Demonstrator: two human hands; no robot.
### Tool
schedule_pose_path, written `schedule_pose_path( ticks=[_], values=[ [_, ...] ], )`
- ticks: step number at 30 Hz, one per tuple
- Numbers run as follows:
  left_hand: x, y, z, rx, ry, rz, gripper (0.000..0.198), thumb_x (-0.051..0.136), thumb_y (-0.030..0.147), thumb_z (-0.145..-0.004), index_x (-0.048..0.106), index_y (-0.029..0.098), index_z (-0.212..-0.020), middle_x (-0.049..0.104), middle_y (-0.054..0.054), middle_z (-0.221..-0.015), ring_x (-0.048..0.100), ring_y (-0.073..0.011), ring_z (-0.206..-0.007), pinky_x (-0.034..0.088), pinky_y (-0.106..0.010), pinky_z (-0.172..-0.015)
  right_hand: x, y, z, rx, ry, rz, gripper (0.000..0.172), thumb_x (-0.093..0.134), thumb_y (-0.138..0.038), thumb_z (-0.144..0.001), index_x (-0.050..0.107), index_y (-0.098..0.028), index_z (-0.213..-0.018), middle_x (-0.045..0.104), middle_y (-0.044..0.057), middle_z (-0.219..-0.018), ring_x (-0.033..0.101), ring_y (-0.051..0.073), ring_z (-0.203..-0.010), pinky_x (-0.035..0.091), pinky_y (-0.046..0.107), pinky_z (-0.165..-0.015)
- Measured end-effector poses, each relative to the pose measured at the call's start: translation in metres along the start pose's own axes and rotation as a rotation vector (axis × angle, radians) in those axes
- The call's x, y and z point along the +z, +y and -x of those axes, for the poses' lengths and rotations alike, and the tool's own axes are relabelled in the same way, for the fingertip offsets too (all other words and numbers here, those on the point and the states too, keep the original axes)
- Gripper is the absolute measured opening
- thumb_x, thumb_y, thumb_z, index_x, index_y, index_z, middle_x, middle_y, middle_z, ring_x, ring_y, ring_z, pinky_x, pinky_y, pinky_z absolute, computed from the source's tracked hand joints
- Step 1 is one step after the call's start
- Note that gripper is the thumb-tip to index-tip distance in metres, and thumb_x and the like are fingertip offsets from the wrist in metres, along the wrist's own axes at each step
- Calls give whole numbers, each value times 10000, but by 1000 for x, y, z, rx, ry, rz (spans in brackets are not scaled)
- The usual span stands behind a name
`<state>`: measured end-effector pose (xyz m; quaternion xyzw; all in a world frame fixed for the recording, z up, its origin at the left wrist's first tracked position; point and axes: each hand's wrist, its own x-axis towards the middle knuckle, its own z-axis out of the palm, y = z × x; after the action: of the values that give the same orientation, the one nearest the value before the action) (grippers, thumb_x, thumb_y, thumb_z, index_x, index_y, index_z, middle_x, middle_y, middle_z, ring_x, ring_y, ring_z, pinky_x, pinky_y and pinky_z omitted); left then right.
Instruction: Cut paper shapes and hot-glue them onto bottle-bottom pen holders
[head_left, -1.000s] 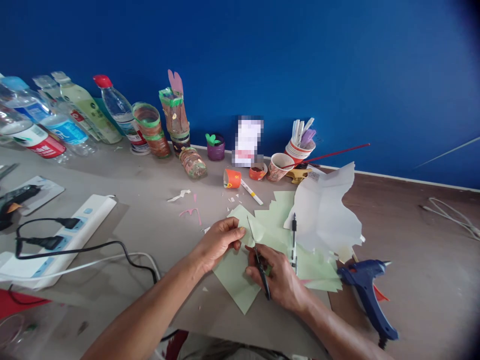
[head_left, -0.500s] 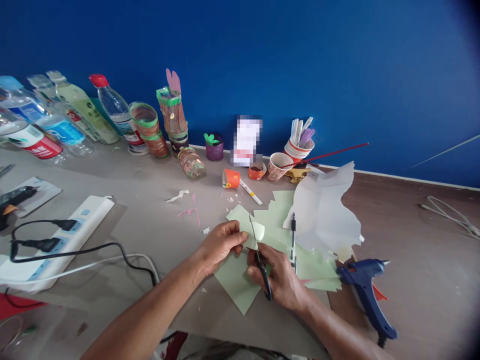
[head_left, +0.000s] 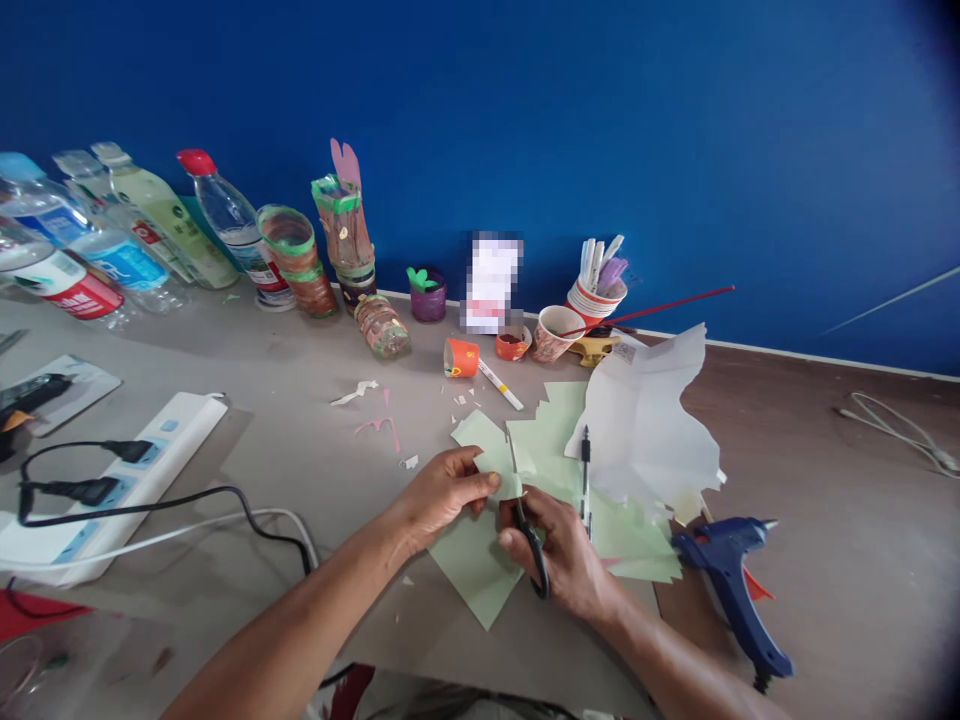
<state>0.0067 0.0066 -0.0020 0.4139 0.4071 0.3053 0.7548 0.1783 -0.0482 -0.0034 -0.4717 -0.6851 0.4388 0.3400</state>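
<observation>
My left hand (head_left: 459,484) pinches a small piece of light green paper (head_left: 504,480) between thumb and fingers. Close beside it, my right hand (head_left: 551,545) grips black-handled scissors (head_left: 538,562), their blades pointing away from me and lying against the right edge of that piece. Beneath both hands, a larger green sheet (head_left: 480,585) lies on the grey table. More green paper with cut, jagged edges (head_left: 551,425) spreads to the right. A black-and-clear pen (head_left: 586,475) rests on it, just past my right hand.
A blue glue gun (head_left: 731,580) lies at right, near a crumpled white sheet (head_left: 652,420). Paper cups (head_left: 559,335), an orange cup piece (head_left: 461,358) and a marker (head_left: 500,384) sit behind. Plastic bottles (head_left: 240,225) line the wall. A power strip (head_left: 142,480) with cables occupies the left.
The scissor blades have come closer together and tilted more upright. In my left hand the small green piece has turned and shifted slightly right; my right hand has moved slightly right.
</observation>
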Motion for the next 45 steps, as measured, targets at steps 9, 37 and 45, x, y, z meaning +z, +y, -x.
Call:
schedule_pose_path(
  ticks=[9,37,45],
  values=[
    [4,11,6,12,-17,-112,345,741,448,-650,548,162,-647,468,38,-573,409,-101,-563,309,-250,-560,0,0,1,-22,18,21,401,495,-561,-893,504,-184,-754,481,-19,-655,418,111,-562,355,234,-534],
    [3,8,7,91,32,-270,303,619,423,-756,485,182,-629,379,54,-579,331,-99,-561,254,-241,-543,-2,-8,0,20,13,-32,482,451,-653,-868,480,-197,-714,480,-27,-561,417,112,-502,336,239,-493],
    [4,7,7,97,29,-285,281,599,388,-769,469,181,-630,378,55,-583,322,-94,-559,254,-241,-539,0,-4,2,55,-4,-113,430,489,-601,-874,479,-198,-723,485,-32,-534,449,110,-467,358,226,-477]
  ],
)
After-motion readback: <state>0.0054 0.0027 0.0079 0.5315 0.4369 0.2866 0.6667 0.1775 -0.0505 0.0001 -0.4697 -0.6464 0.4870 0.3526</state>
